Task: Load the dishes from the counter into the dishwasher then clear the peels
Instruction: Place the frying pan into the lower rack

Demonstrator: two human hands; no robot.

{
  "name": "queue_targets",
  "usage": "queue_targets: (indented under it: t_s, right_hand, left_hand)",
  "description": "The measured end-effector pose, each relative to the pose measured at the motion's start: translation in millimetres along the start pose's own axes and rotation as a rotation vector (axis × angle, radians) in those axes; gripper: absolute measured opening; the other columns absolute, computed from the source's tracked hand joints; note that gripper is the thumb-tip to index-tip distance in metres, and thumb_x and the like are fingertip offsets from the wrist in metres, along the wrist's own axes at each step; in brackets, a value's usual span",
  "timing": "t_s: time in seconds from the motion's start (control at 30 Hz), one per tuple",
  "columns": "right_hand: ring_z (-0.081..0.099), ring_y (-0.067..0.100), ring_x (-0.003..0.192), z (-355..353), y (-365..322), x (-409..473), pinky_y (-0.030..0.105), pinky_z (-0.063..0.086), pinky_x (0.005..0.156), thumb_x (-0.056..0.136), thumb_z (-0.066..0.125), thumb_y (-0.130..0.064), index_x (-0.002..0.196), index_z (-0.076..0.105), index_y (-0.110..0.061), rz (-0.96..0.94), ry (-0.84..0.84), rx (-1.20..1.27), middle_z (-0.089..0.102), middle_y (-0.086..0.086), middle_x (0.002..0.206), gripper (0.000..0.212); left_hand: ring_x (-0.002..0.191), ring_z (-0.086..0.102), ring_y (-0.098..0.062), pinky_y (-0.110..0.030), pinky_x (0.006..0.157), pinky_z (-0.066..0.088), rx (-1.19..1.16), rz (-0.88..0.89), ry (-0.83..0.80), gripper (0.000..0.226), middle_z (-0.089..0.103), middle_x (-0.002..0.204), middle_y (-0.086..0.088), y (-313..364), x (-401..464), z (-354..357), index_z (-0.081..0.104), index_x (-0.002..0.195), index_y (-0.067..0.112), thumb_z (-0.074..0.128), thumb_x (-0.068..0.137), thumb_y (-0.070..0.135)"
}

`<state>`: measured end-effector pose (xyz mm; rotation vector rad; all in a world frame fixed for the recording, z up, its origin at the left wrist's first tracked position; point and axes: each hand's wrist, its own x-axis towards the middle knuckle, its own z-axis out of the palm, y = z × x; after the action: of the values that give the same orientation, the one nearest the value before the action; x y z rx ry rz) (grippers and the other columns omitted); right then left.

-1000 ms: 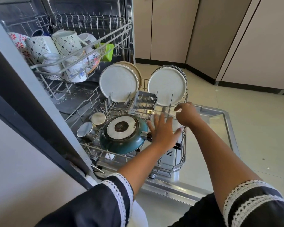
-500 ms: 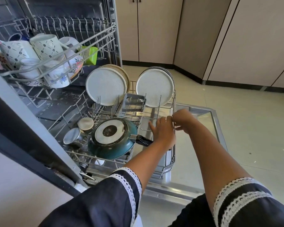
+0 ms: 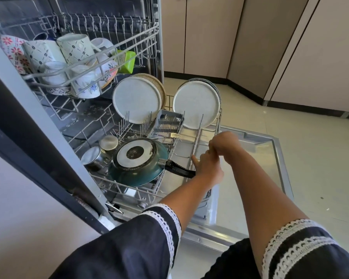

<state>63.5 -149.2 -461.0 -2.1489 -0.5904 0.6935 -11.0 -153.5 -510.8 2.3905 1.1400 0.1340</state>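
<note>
Both hands meet at the front right edge of the lower rack (image 3: 197, 137): right hand (image 3: 225, 143) curled around the rim wire, left hand (image 3: 208, 166) curled beside it, exact hold unclear. Pan (image 3: 138, 164) lies face-down just left, handle touching the left hand. Two plates (image 3: 137, 99) stand upright behind. Rack's right half bare; open door (image 3: 270, 158) beyond.

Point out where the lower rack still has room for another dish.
The bare patch of the lower rack lies in its right half: in front of the right plate, right of the cutlery basket, beside the pan handle, where both hands meet. The left half is crowded with pan and steel cups.
</note>
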Motion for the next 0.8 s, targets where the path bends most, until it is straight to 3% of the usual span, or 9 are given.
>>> queue_targets:
  t_s: [0.07, 0.13, 0.2, 0.3, 0.6, 0.73, 0.8]
  right_hand:
    - [0.056, 0.025, 0.083, 7.7, -3.9, 2.0, 0.04, 0.056, 0.085, 0.083, 0.056, -0.012, 0.084, 0.054, -0.014, -0.028, -0.022, -0.008, 0.057, 0.011, 0.096, 0.003]
    - [0.058, 0.027, 0.081, 16.6, -10.3, 1.5, 0.038, 0.055, 0.078, 0.082, 0.056, -0.01, 0.09, 0.057, -0.009, -0.053, -0.059, -0.009, 0.059, 0.013, 0.094, 0.008]
    - [0.063, 0.03, 0.079, 25.7, -16.4, 1.9, 0.036, 0.054, 0.071, 0.077, 0.056, -0.006, 0.091, 0.062, 0.0, -0.096, -0.079, -0.057, 0.064, 0.016, 0.09, 0.017]
    - [0.061, 0.028, 0.075, 39.6, -25.8, 0.0, 0.033, 0.049, 0.064, 0.071, 0.061, -0.006, 0.09, 0.066, 0.003, -0.153, -0.111, -0.1, 0.068, 0.019, 0.088, 0.022]
    - [0.062, 0.032, 0.097, 92.7, -55.9, -6.6, 0.036, 0.049, 0.076, 0.081, 0.048, -0.006, 0.095, 0.066, 0.003, -0.321, -0.209, -0.061, 0.067, 0.018, 0.102, 0.024]
    - [0.053, 0.023, 0.074, 113.8, -68.1, -15.0, 0.027, 0.038, 0.055, 0.082, 0.048, -0.005, 0.089, 0.061, 0.003, -0.386, -0.266, 0.023, 0.062, 0.015, 0.087, 0.016]
    - [0.044, 0.019, 0.067, 125.5, -71.1, -17.5, 0.026, 0.032, 0.052, 0.082, 0.047, -0.001, 0.084, 0.056, 0.0, -0.38, -0.322, 0.092, 0.054, 0.012, 0.08, 0.009]
  left_hand:
    - [0.126, 0.047, -0.025, -0.055, 0.117, 0.004, 0.041, -0.016, 0.022, 0.071, 0.057, 0.12, -0.005, -9.0, -1.8, -6.2, 0.017, 0.148, 0.01, 0.054, 0.087, 0.005]
    - [0.113, 0.057, -0.026, -0.054, 0.117, 0.006, 0.061, -0.053, 0.049, 0.071, 0.06, 0.099, -0.003, -20.8, -0.7, -12.1, 0.018, 0.147, 0.01, 0.052, 0.085, 0.001]
    - [0.105, 0.06, -0.025, -0.053, 0.117, 0.008, 0.085, -0.083, 0.081, 0.07, 0.06, 0.09, -0.001, -32.8, 2.3, -16.6, 0.021, 0.145, 0.011, 0.056, 0.085, 0.002]
    - [0.111, 0.058, -0.024, -0.054, 0.117, 0.007, 0.108, -0.082, 0.123, 0.074, 0.063, 0.1, -0.001, -50.6, 3.1, -24.6, 0.016, 0.147, 0.011, 0.061, 0.088, 0.009]
    - [0.116, 0.055, -0.023, -0.05, 0.118, 0.001, 0.184, -0.091, 0.188, 0.054, 0.065, 0.108, -0.004, -112.8, 2.5, -54.0, 0.03, 0.142, 0.012, 0.047, 0.091, 0.002]
    - [0.12, 0.054, -0.021, -0.05, 0.119, -0.001, 0.249, -0.102, 0.202, 0.054, 0.062, 0.116, -0.003, -138.7, 8.1, -64.0, 0.031, 0.141, 0.012, 0.043, 0.09, 0.0]
    - [0.121, 0.053, -0.02, -0.049, 0.119, -0.005, 0.326, -0.125, 0.179, 0.049, 0.061, 0.121, -0.002, -146.2, 9.2, -73.0, 0.035, 0.139, 0.01, 0.041, 0.091, 0.001]
